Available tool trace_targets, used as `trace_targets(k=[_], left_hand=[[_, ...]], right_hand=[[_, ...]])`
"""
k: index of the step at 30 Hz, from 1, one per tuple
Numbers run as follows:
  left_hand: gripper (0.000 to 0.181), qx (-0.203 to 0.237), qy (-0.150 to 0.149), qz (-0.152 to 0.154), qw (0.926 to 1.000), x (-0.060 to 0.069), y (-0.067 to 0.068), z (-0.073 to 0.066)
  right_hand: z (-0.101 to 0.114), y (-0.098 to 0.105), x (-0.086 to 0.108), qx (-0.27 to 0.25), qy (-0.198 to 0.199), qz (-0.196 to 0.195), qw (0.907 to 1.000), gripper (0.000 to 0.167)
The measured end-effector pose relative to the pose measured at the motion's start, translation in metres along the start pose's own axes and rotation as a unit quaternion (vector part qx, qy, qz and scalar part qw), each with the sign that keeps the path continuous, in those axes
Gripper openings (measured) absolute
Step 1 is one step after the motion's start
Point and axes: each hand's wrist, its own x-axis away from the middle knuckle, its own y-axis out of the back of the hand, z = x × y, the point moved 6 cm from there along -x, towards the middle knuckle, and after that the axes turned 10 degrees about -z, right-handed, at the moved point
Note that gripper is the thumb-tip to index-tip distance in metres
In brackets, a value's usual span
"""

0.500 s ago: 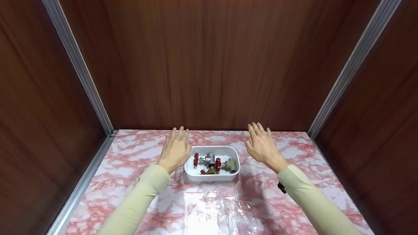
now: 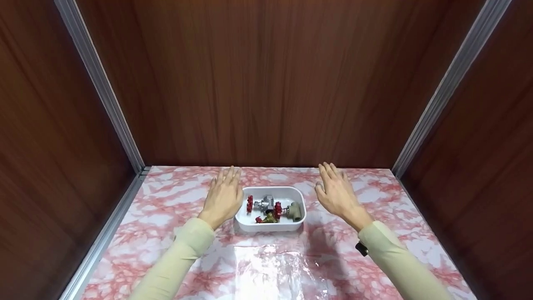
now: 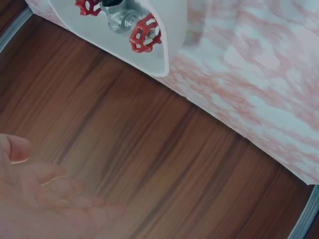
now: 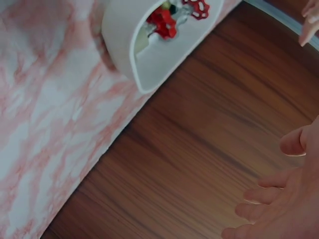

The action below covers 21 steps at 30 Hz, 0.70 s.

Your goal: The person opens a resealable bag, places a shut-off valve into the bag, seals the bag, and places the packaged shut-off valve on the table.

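We see the left hand [image 2: 222, 198] and right hand [image 2: 338, 196], both empty and straight-fingered, on either side of a white tub [image 2: 270, 227] that contains three red-handled valves [image 2: 277, 209] on the marbled table [image 2: 133, 237].

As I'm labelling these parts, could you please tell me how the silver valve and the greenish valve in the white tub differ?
The silver valve has a shiny metallic body; the greenish valve a dull one. In the head view, the silver valve lies farther left, the greenish valve farther right. Both have red handwheels.
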Motion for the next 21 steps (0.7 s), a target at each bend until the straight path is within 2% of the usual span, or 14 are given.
trace_targets(k=[7,10,17,21], left_hand=[[0.057,0.003,-0.011,-0.014,0.9998,0.009,-0.002,-0.005],[0.055,0.011,-0.021,-0.033,0.9992,0.012,-0.002,-0.009],[0.035,0.023,-0.080,-0.109,0.9905,0.023,-0.004,-0.020],[0.027,0.021,-0.080,-0.116,0.9898,0.030,-0.007,-0.022]], right_hand=[[0.005,-0.003,0.013,-0.041,0.008,-0.009,0.9991,0.065],[0.009,-0.003,0.019,-0.042,0.020,-0.026,0.9986,0.063],[0.015,-0.009,0.032,-0.035,0.017,-0.036,0.9986,0.060],[0.018,-0.015,0.038,-0.035,0.008,-0.034,0.9988,0.058]])
